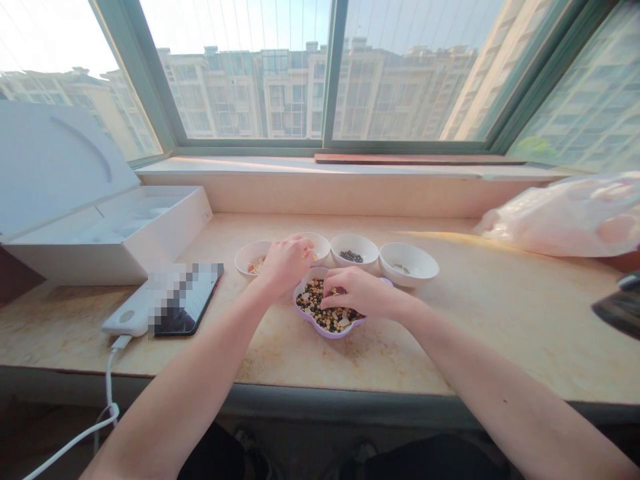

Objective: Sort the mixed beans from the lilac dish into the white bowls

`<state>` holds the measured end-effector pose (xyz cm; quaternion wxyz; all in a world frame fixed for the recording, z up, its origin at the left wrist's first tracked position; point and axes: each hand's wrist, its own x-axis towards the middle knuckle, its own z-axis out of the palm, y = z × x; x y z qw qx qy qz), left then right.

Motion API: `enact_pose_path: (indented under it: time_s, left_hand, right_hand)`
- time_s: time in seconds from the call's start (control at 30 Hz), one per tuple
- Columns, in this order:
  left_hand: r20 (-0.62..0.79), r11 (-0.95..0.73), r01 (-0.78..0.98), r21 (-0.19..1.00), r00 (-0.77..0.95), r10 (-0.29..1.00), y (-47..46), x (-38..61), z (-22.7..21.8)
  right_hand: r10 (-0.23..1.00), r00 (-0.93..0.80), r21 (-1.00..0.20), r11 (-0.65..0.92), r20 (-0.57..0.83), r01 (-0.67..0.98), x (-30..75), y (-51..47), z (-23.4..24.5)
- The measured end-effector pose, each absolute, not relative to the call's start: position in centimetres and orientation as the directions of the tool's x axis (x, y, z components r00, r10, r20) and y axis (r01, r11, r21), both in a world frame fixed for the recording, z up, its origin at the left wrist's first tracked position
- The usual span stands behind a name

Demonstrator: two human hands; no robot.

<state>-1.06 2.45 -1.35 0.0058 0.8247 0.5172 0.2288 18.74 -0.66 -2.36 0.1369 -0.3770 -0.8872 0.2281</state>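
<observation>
A purple scalloped bowl (334, 335) holds a mix of black beans, yellow beans and pale flat seeds (325, 310). My right hand (353, 291) dips into it from the right, fingers bent down among the beans; whatever its fingertips hold is hidden. My left hand (287, 263) hovers over the second white bowl (320, 243), fingers curled together above the yellowish contents; I cannot make out what they grip. At the far left of the row, a white bowl (243, 257) has pale and reddish pieces. The third white bowl (367, 247) contains black beans, the fourth (423, 267) a few pale seeds.
On the left lie a phone (187, 303) and a white power bank (127, 310) with a cable (109, 380). Behind them stands an open white box (165, 220). A plastic bag (565, 217) and a dark object (620, 310) are on the right. Windows rise behind the ledge.
</observation>
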Motion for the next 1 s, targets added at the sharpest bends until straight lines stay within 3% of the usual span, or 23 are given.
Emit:
enact_pose_path:
  time_s: [0.33,0.67,0.83,1.0]
  left_hand:
    - [0.36,-0.486,0.834,0.262,0.383,0.851,2.1,-1.0,-1.3]
    - [0.347,-0.56,0.749,0.354,0.451,0.822,1.2,-0.9,-0.6]
    - [0.359,-0.586,0.711,0.389,0.469,0.807,1.0,-1.0,-0.2]
    - [0.39,-0.67,0.602,0.435,0.545,0.743,0.8,-0.4,-0.7]
  right_hand:
    - [0.767,-0.639,-0.458,0.591,0.062,0.665,19.2,-0.7,-1.8]
    - [0.751,-0.628,-0.55,0.619,0.205,0.561,19.6,-0.4,-2.0]
    - [0.827,-0.496,-0.698,0.52,0.266,0.493,19.7,-0.2,-2.1]
    - [0.93,-0.322,-0.909,0.281,0.178,0.309,19.8,0.1,-1.6]
